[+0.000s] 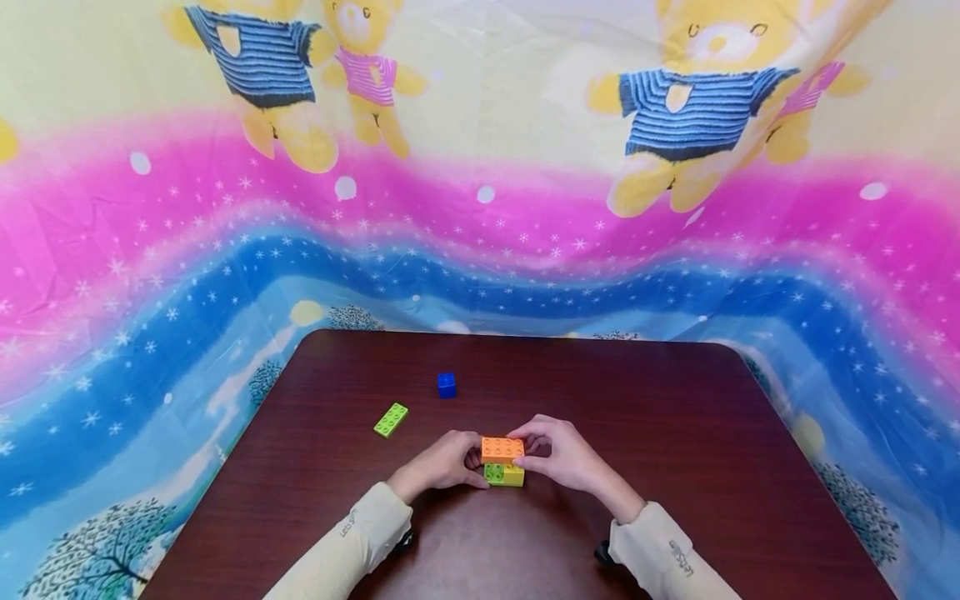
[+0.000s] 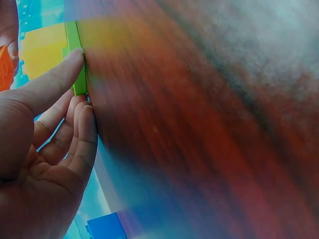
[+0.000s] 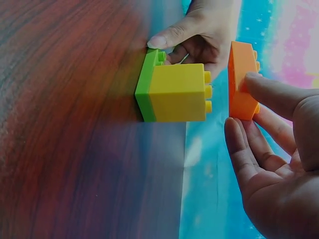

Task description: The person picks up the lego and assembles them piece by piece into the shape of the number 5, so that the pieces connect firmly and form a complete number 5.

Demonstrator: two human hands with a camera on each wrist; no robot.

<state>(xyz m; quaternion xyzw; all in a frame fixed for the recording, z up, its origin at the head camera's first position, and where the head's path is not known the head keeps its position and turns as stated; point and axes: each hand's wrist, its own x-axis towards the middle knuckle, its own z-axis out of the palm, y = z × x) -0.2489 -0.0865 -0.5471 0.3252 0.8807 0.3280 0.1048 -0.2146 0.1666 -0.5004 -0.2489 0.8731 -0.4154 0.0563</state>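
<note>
My right hand pinches an orange toy brick, studs up, between thumb and fingers. In the right wrist view the brick hangs a short gap above a yellow brick, whose studs face it. That yellow brick sits on one end of a thin lime-green plate lying on the table. At the plate's other end, where some green studs show, my left hand grips it with the thumb on the near edge and fingers behind. In the left wrist view the left thumb overlaps the green edge.
To the left on the dark wooden table lies a second lime-green plate, studs up. A small blue brick stands farther back. A patterned cloth with bears hangs behind and around the table.
</note>
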